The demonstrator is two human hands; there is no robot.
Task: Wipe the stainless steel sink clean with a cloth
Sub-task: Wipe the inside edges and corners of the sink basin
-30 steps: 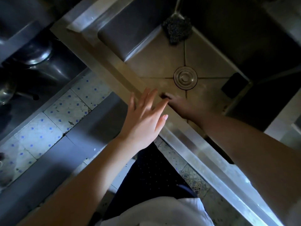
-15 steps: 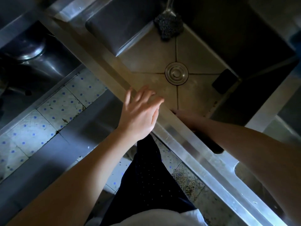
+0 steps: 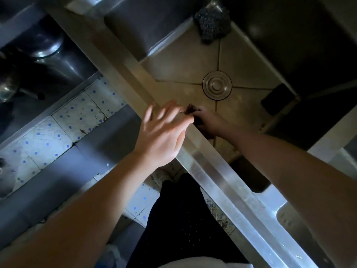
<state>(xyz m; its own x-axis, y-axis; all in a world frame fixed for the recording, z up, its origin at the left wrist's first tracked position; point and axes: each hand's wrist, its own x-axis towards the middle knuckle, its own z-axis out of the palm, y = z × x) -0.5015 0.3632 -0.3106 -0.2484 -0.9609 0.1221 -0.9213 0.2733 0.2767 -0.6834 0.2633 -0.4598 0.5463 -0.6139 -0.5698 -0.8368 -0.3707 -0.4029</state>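
Note:
The stainless steel sink lies below me, its round drain in the middle of the basin floor. My right hand is down inside the basin against the near wall, gripping a dark cloth whose edge shows past the fingers. My left hand hovers over the sink's front rim, fingers spread and relaxed, holding nothing. The light is dim and most of the cloth is hidden under my right hand.
A dark scouring pad sits at the basin's far corner below the tap. A small black block lies at the right corner. A second basin is at lower right. Pots stand on a low shelf at left, above tiled floor.
My right hand has slid back left along the near wall of the basin with the cloth, after moving right half a second ago. My left hand stays over the rim.

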